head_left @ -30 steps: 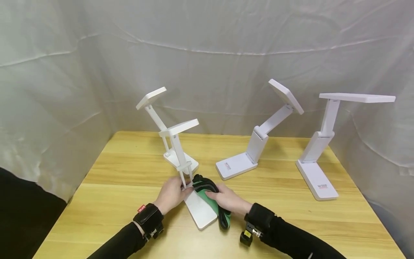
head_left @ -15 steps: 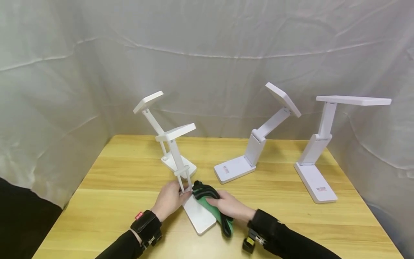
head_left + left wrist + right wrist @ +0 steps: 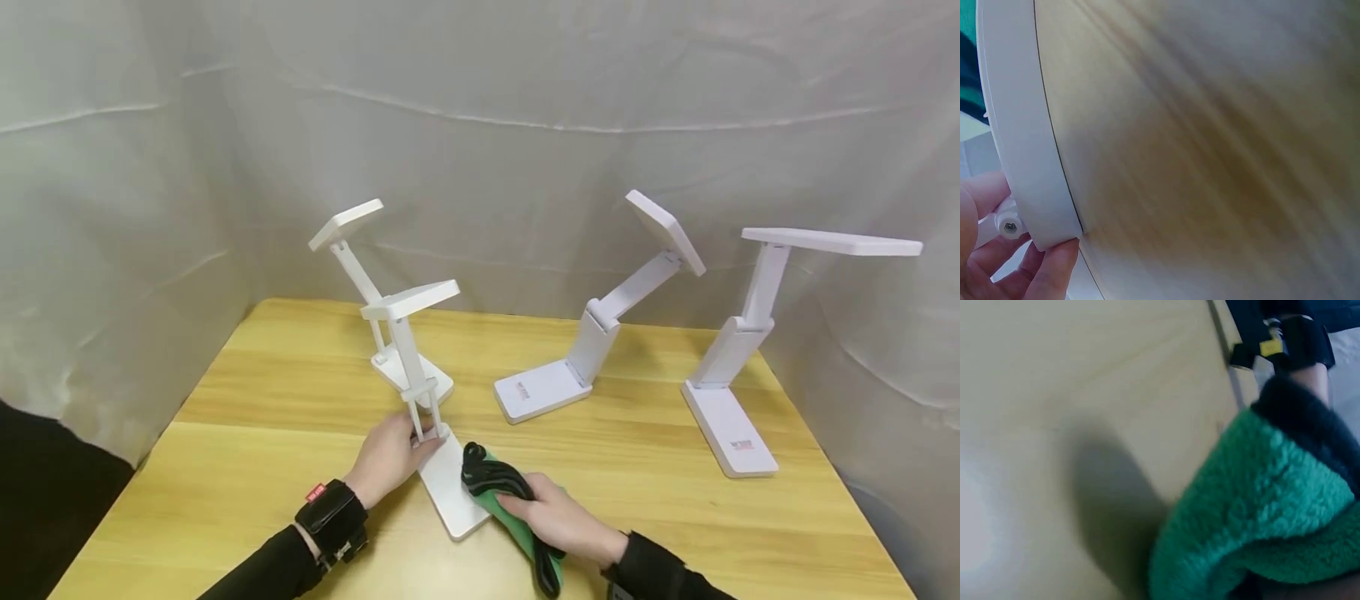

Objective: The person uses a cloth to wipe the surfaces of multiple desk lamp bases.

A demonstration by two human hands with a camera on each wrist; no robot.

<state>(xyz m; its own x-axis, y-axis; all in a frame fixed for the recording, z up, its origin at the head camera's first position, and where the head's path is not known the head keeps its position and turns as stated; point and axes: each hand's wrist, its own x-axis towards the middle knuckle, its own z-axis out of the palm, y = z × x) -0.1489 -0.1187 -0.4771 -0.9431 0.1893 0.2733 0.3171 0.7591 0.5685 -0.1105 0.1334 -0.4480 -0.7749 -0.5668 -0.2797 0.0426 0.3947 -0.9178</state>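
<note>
My left hand (image 3: 390,457) grips the far end of a white folding desk lamp's base (image 3: 453,492), beside the foot of its two thin posts. In the left wrist view the fingertips (image 3: 1054,269) hook round the end of the base (image 3: 1025,125), close to a small screw joint (image 3: 1010,225). My right hand (image 3: 558,517) holds a bunched green cloth (image 3: 510,517) with black edging, its thumb on top. The cloth's upper end lies against the right side of the lamp base. Close up in the right wrist view, the cloth (image 3: 1241,494) has a fluffy green pile.
Behind the held lamp stands another white lamp (image 3: 423,375). Two more white lamps stand on the right, one bent over (image 3: 592,342) and one with a level head (image 3: 727,367). A pale curtain (image 3: 487,167) hangs behind the wooden table (image 3: 285,367).
My right hand has drawn the green cloth along the lamp base, towards me and to the right. The left hand keeps its grip at the far end of the base.
</note>
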